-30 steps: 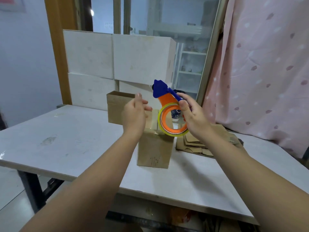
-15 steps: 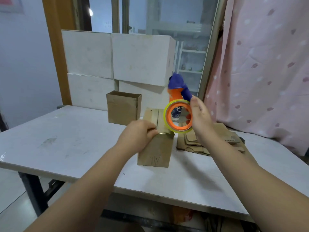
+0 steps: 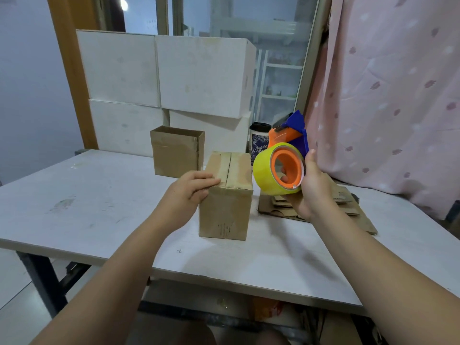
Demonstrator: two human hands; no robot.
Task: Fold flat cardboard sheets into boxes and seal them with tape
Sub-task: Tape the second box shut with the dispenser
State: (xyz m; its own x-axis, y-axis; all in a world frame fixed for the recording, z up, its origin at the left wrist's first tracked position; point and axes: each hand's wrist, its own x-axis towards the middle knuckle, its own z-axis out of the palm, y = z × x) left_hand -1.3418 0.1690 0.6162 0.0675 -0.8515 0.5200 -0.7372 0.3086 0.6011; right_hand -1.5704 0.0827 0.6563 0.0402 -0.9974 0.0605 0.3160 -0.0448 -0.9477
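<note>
A small brown cardboard box (image 3: 225, 210) stands upright on the white table (image 3: 87, 207), its top flaps closed with clear tape along the seam. My left hand (image 3: 189, 192) rests on the box's top left edge, fingers laid over the flap. My right hand (image 3: 311, 188) holds an orange and blue tape dispenser (image 3: 283, 160) with a yellow roll, lifted just right of the box and apart from it. A stack of flat cardboard sheets (image 3: 348, 207) lies under and behind that hand.
A second brown box (image 3: 175, 153) with an open top stands behind the first. Large white cartons (image 3: 161, 75) are stacked at the table's far edge. A dark cup (image 3: 258, 140) sits beside them. A pink curtain (image 3: 388, 95) hangs at the right.
My left hand dropped from the air onto the box's top left edge. My right hand carried the dispenser rightward and lower, away from above the box, and turned it.
</note>
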